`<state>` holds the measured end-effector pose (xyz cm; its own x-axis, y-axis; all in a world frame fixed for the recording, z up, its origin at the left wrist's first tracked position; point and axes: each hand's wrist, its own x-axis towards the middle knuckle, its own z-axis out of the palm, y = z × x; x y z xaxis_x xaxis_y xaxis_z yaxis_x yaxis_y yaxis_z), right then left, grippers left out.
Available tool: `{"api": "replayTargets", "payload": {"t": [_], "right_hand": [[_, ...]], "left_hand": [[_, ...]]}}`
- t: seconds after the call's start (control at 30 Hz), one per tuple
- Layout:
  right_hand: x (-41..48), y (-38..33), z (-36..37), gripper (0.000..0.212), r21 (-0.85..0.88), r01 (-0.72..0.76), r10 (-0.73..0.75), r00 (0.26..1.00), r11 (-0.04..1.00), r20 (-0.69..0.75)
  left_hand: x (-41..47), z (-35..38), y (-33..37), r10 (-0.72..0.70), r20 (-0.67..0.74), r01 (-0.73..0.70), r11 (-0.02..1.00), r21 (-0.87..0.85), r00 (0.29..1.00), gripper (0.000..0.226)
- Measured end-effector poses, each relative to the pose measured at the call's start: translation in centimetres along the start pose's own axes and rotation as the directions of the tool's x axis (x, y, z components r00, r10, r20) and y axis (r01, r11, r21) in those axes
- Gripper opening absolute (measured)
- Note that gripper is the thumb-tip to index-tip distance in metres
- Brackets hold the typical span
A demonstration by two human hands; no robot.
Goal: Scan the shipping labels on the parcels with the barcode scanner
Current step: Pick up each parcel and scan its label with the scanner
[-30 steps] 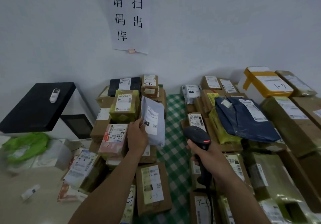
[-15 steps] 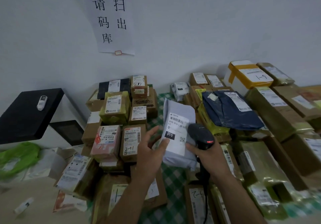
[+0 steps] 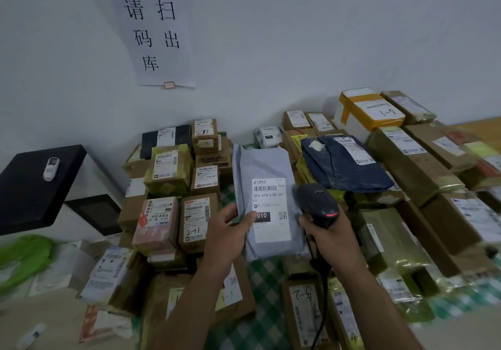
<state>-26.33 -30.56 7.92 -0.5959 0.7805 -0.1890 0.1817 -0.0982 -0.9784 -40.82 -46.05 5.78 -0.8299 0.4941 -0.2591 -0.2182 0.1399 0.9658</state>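
Far left, a black-topped cabinet (image 3: 29,186) with a small white device (image 3: 51,169) lying on it, and a green bag (image 3: 24,257) slumped below. Up on the wall, a paper sign (image 3: 160,32) with hand-written characters. Under it the surface is crowded with brown boxes: a pink parcel (image 3: 157,224) stands touching a box marked 2-41 (image 3: 196,219).

Now the action. The left hand (image 3: 230,230) comes in, its grip clamped on the lower left edge of the grey mailer (image 3: 267,159), thumb on the front, fingers hidden behind. The mailer sits centre frame over the green checked cloth (image 3: 260,273), between the two stacks, with its white shipping label (image 3: 271,208) facing the camera, barcode at the top, a black block reading 010 by the thumb.

Just right of the label, the black barcode scanner (image 3: 318,204), head angled toward the label, a red strip showing on it. The right hand (image 3: 333,238) has its grip wrapped tight round the handle, and a cable (image 3: 320,309) drops away below.

Further right, a navy mailer (image 3: 347,165) lies on top of boxes, and at the back a white box with yellow tape (image 3: 371,110) marked 1-9.
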Motion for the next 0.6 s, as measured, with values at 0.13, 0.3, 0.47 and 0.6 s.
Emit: {"api": "replayTargets", "payload": {"t": [0.13, 0.3, 0.47, 0.6], "right_hand": [[-0.7, -1.6, -0.1, 0.028, -0.114, 0.070, -0.055, 0.990, 0.991, 0.131], [-1.3, -2.8, 0.5, 0.025, -0.116, -0.024, 0.053, 0.967, 0.993, 0.249], [-1.3, -2.9, 0.7, 0.016, -0.196, -0.055, 0.114, 0.946, 0.979, 0.303], [-1.3, -3.0, 0.6, 0.019, -0.172, -0.066, 0.119, 0.939, 0.983, 0.322]], "left_hand": [[1.6, 0.3, -0.6, 0.058, -0.119, -0.057, 0.998, 0.009, 0.991, 0.028], [3.7, 1.2, -1.8, 0.067, -0.186, -0.072, 0.997, -0.017, 0.980, 0.037], [4.9, 1.5, -2.9, 0.087, -0.211, -0.095, 0.995, -0.026, 0.974, 0.036], [5.1, 1.7, -3.3, 0.082, -0.221, -0.084, 0.996, 0.001, 0.972, 0.039]]}}
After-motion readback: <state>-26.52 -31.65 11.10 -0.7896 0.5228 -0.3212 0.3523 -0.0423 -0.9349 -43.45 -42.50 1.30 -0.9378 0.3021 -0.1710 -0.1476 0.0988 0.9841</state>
